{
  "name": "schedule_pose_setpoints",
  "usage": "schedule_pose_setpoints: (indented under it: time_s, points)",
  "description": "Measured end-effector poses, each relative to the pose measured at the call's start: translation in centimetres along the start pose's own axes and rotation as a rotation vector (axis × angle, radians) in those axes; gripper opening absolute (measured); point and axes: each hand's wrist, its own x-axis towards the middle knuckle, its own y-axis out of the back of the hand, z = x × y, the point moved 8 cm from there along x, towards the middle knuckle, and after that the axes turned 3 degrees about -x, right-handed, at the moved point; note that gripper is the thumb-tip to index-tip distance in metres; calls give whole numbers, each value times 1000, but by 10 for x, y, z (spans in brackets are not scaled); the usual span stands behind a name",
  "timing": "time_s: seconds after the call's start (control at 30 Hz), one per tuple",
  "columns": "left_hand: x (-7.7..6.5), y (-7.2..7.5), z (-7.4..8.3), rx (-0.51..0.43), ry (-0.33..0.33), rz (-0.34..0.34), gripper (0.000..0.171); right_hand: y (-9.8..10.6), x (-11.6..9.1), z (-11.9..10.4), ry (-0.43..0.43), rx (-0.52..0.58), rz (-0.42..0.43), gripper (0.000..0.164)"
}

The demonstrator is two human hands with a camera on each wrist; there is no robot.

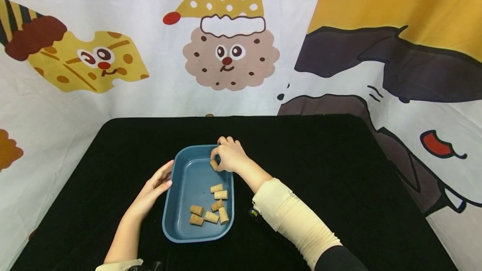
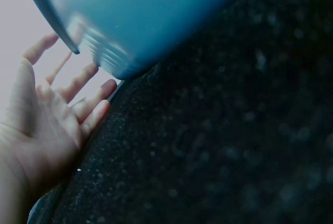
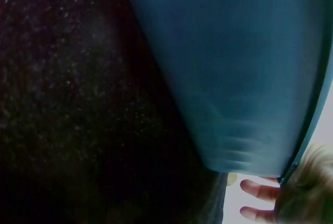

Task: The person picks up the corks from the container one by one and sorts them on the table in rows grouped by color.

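A blue rectangular tub (image 1: pixel 192 238) stands on the black tabletop, with several short corks (image 1: pixel 211 217) lying loose in its near half. At the tub's far right corner, my right hand (image 1: pixel 231 156) reaches over the rim and pinches one cork (image 1: pixel 214 165) between thumb and finger. Its other fingers extend past the far rim. My left hand (image 1: pixel 152 187) is beside the tub's left wall, its fingers spread and loosely bent; in the left wrist view that hand (image 2: pixel 52 115) has its fingertips at the wall, and contact is hard to tell. The right wrist view hides the pinched cork behind the tub.
Black cloth (image 1: pixel 320 170) covers the table around the tub. Behind the far table edge hangs a white curtain (image 1: pixel 158 95) with cartoon prints. Both forearms come in from the near side, the right one wearing a cream wrap (image 1: pixel 293 216).
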Motion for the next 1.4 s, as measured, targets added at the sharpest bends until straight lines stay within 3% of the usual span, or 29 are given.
schedule_pose_setpoints:
  time_s: [0.67,1.4]
  points:
    - [-1,-1,1,15,-7,12,53,16,-11,4,49,57,162,33]
    - [-1,-1,0,14,-8,1,54,60,-55,19,89,223,435,32]
